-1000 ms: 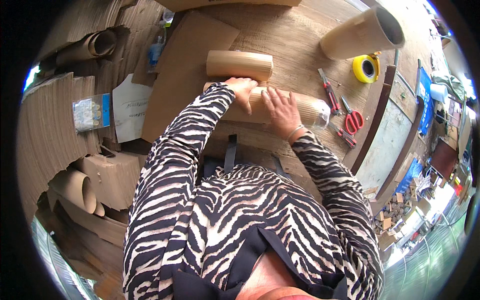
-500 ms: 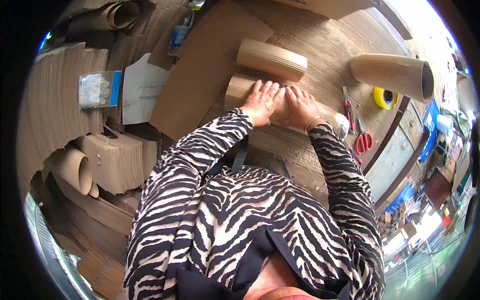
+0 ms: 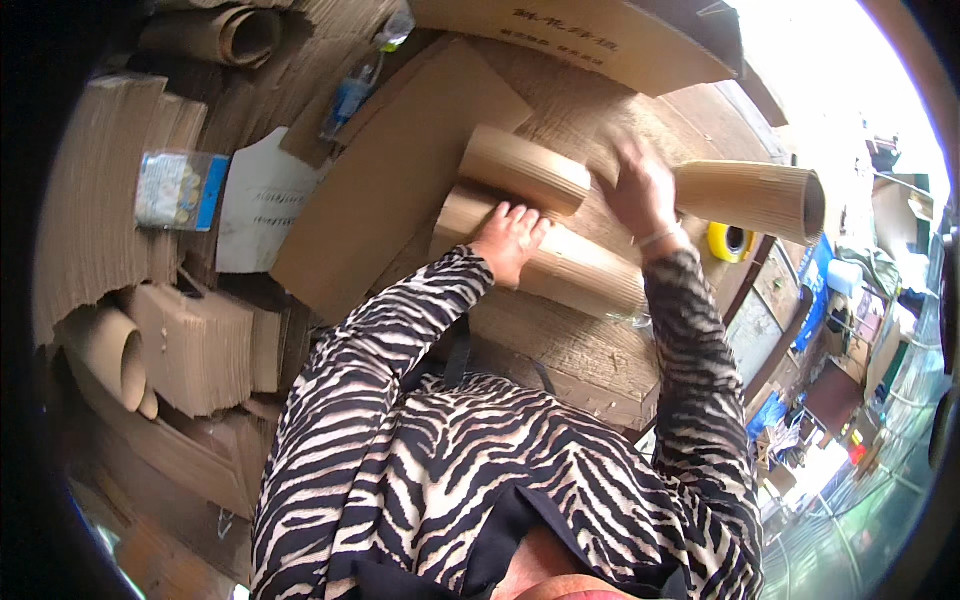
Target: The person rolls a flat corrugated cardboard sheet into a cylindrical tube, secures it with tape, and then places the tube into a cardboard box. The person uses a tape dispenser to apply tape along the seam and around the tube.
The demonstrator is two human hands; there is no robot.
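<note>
Across the wooden table lies a rolled tube of ribbed brown cardboard (image 3: 585, 270), with clear wrap showing at its right end. My left hand (image 3: 511, 243) rests on top of this tube, fingers stretched over it. A second, shorter cardboard roll (image 3: 525, 168) lies just beyond, close against the first. Raised past the tube's right part, my right hand (image 3: 642, 190) is blurred by motion. It is between the shorter roll and a wider cardboard tube (image 3: 745, 193) on the right. Its fingers are smeared, and I see no clear object in them.
A yellow tape roll (image 3: 728, 241) sits below the wider tube. A flat cardboard sheet (image 3: 400, 170) lies left of the rolls, beside a plastic bottle (image 3: 352, 98). Stacked cardboard (image 3: 190, 345) fills the left side. A cardboard box (image 3: 590, 40) stands at the far edge.
My right hand has left the near tube and moved up and away toward the far right. My left hand stays on the tube. The scissors and cutter are now hidden from view.
</note>
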